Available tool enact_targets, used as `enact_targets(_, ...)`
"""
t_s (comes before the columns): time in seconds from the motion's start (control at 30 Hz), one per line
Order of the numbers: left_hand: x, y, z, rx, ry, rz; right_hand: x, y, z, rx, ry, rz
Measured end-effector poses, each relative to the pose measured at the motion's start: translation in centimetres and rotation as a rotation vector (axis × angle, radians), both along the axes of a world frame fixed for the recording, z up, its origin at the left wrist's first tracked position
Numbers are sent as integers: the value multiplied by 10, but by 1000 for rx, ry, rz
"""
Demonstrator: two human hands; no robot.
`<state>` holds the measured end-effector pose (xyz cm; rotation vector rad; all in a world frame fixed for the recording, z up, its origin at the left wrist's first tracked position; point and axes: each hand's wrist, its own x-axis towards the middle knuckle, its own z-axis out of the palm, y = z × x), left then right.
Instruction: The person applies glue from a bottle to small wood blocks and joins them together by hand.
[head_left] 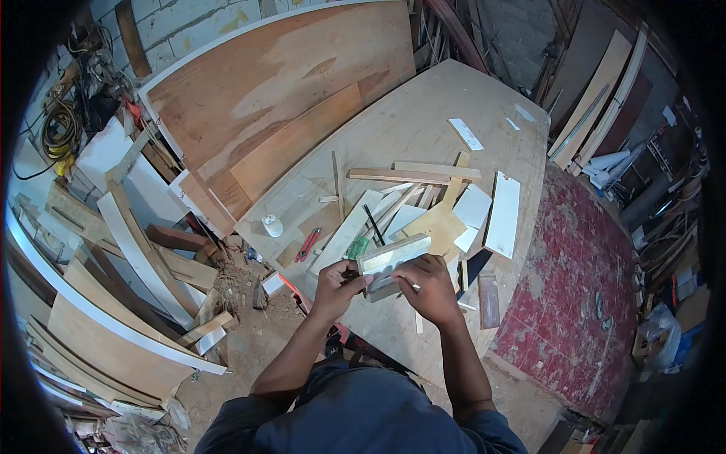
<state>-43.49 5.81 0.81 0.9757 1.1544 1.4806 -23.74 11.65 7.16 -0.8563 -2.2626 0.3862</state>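
My left hand (338, 291) grips the left end of a short pale wooden block (395, 253), thumb in front and fingers behind. It is held up over the near edge of the workbench. My right hand (426, 287) is closed at the block's right side, pinching a thin pale pencil-like stick (415, 287); most of it is hidden by the fingers. Just beyond the block lie a black rod (373, 225) and a green object (357, 247). A red utility knife (308, 244) rests on the bench to the left.
Wood offcuts and white strips (502, 215) are scattered over the plywood workbench (446, 98). A small white bottle (272, 225) stands at its left. Large boards (280, 83) lean behind. Curved panels (113, 333) crowd the left, and a worn red surface (575, 303) lies right.
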Motion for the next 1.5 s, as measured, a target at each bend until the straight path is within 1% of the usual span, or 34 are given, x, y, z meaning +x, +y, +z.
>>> enact_targets(0.07, 0, 2, -3, 6, -10, -7, -3, -2, 4, 27, 16, 102)
enact_targets(0.17, -1, 4, -5, -7, -9, -28, -6, -1, -1, 53, 2, 166)
enact_targets(0.3, 0, 5, -3, -11, 13, -33, -2, 3, -1, 77, -10, 143)
enact_targets(0.37, -1, 6, -1, -9, 8, -41, 3, 5, -1, 26, -81, 76)
enact_targets(0.5, -1, 7, -3, -9, -2, -59, -3, 1, 2, 42, -43, 89)
enact_targets(0.57, 0, 9, -7, -11, -11, -60, -8, -1, 1, 40, 14, 140)
enact_targets(0.73, 0, 8, -2, -5, -11, -35, 5, 8, -2, 74, -26, 93)
enact_targets(0.8, -2, 6, 1, -24, 24, -59, 9, 8, 2, 17, -53, 60)
enact_targets(0.93, 1, 8, -3, 17, -20, -48, -1, 5, 3, 34, -4, 81)
enact_targets(1.0, 1, 8, -2, -18, -48, -51, -3, 3, 3, 33, -5, 157)
enact_targets(1.1, -1, 6, 0, -5, -3, -41, 5, 9, 0, 41, -24, 113)
enact_targets(1.13, -2, 6, 0, -6, -5, -37, 8, 9, 1, 28, -38, 54)
enact_targets(1.27, -2, 7, -2, -11, -15, -38, 2, 6, 3, 59, 8, 45)
enact_targets(1.33, -1, 8, -4, 4, -18, -45, -7, 2, 4, 87, 23, 162)
enact_targets(1.4, 2, 9, -2, -13, -81, -38, -7, 1, 2, 85, 9, 158)
enact_targets(1.47, 0, 7, 0, -18, -39, -35, -5, 4, -2, 82, -7, 160)
enact_targets(1.5, -2, 6, 0, -23, 2, -32, 0, 7, -5, 69, -26, 120)
